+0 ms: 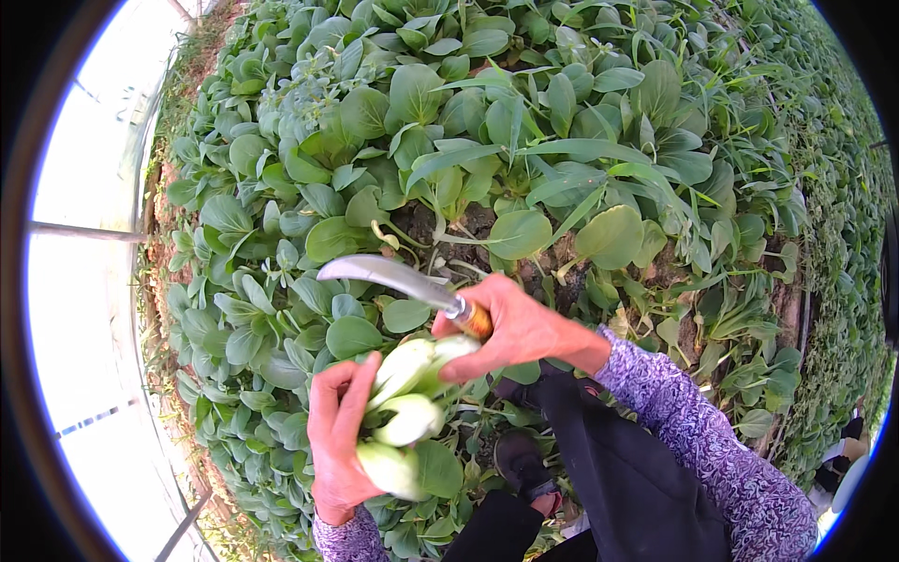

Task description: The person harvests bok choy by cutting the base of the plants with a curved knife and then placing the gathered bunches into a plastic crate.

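My left hand (342, 425) is wrapped around several cut heads of bok choy (404, 421), their pale green bases turned towards my right side. In my right hand (516, 327) is a curved harvesting knife with a short wooden handle (477, 321). Its bright metal blade (390, 275) points left, above the bunch and over the growing leaves. The right thumb lies against the uppermost pale stalk; whether it also grips that head, I cannot tell. Rooted bok choy plants (355, 337) surround both hands, and a patch of dark soil with loose leaves lies just beyond the knife.
Dense bok choy (414, 95) fills the bed ahead, mixed with long grass blades (590, 149). My shoe (521, 460) stands among low plants. Uprooted or drooping greens (737, 316) lie at the right beside a path. A pale plastic-sheet wall (84, 183) with poles runs along the left.
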A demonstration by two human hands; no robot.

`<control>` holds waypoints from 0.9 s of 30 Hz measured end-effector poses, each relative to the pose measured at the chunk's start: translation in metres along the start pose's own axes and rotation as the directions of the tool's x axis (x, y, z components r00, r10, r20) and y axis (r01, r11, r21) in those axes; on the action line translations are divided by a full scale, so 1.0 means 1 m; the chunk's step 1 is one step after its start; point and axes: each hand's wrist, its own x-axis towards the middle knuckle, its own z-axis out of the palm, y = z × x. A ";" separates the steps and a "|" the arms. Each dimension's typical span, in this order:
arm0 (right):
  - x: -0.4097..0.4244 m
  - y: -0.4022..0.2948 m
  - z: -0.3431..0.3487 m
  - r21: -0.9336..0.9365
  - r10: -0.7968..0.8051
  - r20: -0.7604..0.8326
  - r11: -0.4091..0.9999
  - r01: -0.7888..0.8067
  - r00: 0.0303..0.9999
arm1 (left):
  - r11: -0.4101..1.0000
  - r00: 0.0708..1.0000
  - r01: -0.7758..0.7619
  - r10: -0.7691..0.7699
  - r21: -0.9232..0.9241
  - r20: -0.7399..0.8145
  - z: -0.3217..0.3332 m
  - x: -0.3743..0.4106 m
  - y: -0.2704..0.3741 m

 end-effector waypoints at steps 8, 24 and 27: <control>-0.013 0.056 0.010 0.320 0.416 -0.041 0.867 -0.382 0.909 | 0.605 0.798 0.601 -0.411 -0.523 0.441 0.076 -0.022 -0.037; 0.037 0.153 -0.075 -0.993 -0.561 -0.063 0.120 0.006 0.825 | 0.605 0.835 -0.530 0.252 0.594 0.489 0.104 0.132 -0.040; 0.039 0.155 -0.083 -0.930 -0.544 -0.172 0.366 0.047 0.821 | 0.587 0.873 -0.418 0.048 0.693 0.486 0.109 0.142 -0.070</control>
